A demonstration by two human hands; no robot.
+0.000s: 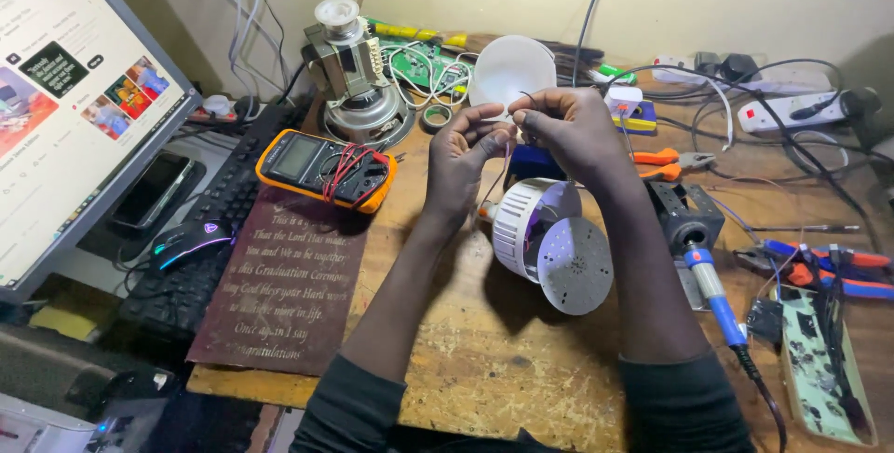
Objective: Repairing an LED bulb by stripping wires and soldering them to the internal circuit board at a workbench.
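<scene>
My left hand (463,157) and my right hand (570,127) meet above the middle of the wooden bench (484,360), fingertips pinched together on a thin dark wire (527,96) that curls up between them. Just below the hands lies an opened white lamp housing (521,226) on its side, with its round LED disc (575,265) leaning against it. A white dome cover (510,69) stands behind the hands.
A yellow multimeter (321,167) with red leads lies at left on a dark maroon plaque (279,290). Keyboard (200,257), mouse (189,239) and monitor (65,108) fill the left. A motor (358,81), soldering iron (712,290), orange pliers (666,164), power strips (792,113) and circuit board (819,360) crowd the back and right.
</scene>
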